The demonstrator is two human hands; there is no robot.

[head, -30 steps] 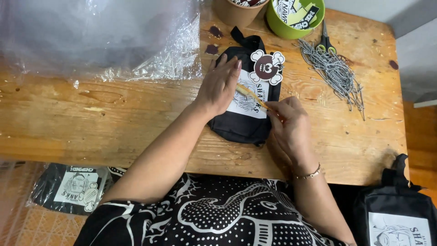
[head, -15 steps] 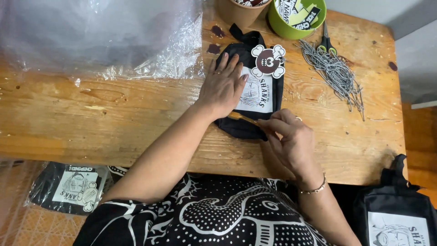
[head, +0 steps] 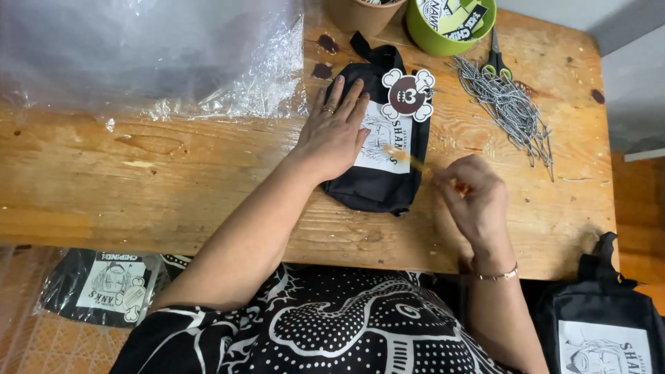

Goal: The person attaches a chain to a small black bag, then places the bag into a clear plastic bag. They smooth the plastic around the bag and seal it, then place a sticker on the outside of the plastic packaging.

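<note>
One black pouch (head: pixel 377 181) with a white printed panel and a skull-shaped tag (head: pixel 409 95) is laid on the wooden table (head: pixel 159 187), pressed flat under the open left hand (head: pixel 334 131). Compared with half a second ago, the right hand (head: pixel 471 197) is lifted off the pouch to its right, fingers closed on a thin, blurred stick (head: pixel 415 161). A chain pile (head: pixel 509 111) is noted nearby.
</note>
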